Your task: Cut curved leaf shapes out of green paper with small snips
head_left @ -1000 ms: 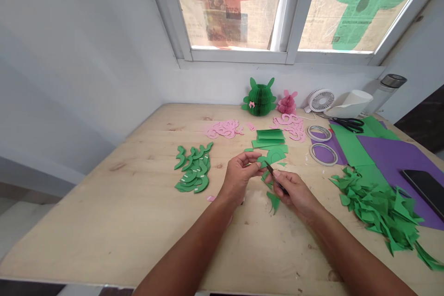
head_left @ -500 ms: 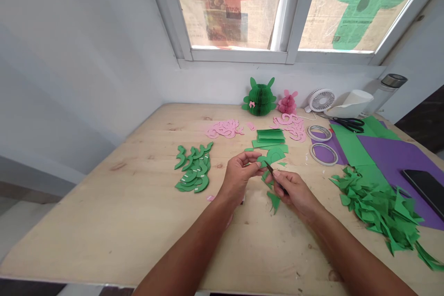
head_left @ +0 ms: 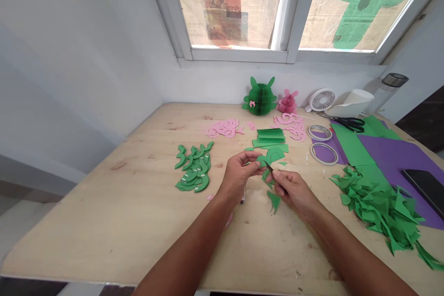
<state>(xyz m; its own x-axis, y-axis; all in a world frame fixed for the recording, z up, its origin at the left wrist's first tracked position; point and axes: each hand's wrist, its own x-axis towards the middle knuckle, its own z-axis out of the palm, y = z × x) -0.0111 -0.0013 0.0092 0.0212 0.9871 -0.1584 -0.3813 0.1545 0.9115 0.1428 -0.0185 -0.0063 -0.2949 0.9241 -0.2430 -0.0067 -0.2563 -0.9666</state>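
Observation:
My left hand [head_left: 238, 172] pinches a small green paper cut-out [head_left: 262, 161] above the middle of the wooden table [head_left: 138, 222]. My right hand [head_left: 294, 188] is closed round a thin dark tool [head_left: 271, 169] whose tip touches that green piece. A green scrap [head_left: 274, 200] lies on the table just under my right hand. A cluster of curved green cut-outs [head_left: 193, 168] lies to the left of my left hand. Folded green strips [head_left: 270, 136] and a green arch piece [head_left: 275, 153] lie just beyond my hands.
Pink cut-outs [head_left: 225, 128] and more pink cut-outs [head_left: 293, 126] lie further back. Green [head_left: 259, 98] and pink [head_left: 287, 101] paper figures, a small fan [head_left: 321, 99] and scissors [head_left: 351, 123] stand by the wall. Two tape rings [head_left: 323, 153], purple and green sheets [head_left: 391, 152], a green scrap heap [head_left: 378, 206] and a phone [head_left: 425, 185] fill the right.

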